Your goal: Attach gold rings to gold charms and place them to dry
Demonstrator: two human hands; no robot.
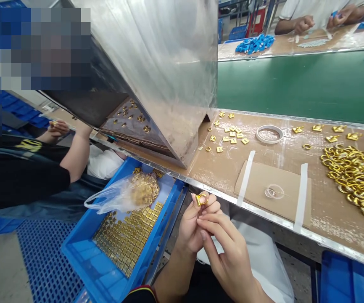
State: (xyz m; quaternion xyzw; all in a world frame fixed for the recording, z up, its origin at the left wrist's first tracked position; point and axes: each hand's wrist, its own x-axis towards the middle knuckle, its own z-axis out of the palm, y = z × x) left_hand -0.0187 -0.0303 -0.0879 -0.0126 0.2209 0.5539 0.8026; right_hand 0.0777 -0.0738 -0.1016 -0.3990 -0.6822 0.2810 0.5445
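Gold-coloured and small, a metal ring piece [201,199] sits pinched between the fingertips of the left hand [192,225], held just below the near edge of the bench [264,212]. The right hand [229,256] meets it from below, its fingertips touching the left hand's fingers beside the piece; both hands are closed around this one part. Left of the hands, under the bench edge, a blue tray [84,248] holds rows of gold square parts and a clear plastic bag [122,195] of more gold pieces. On the bench, a taped-down cardboard sheet [264,185] lies near the edge, a roll of white tape [269,134] and scattered gold squares [229,134] farther back, and a heap of gold rings [355,176] toward the right end. Another person's arm [75,155] shows at the left.
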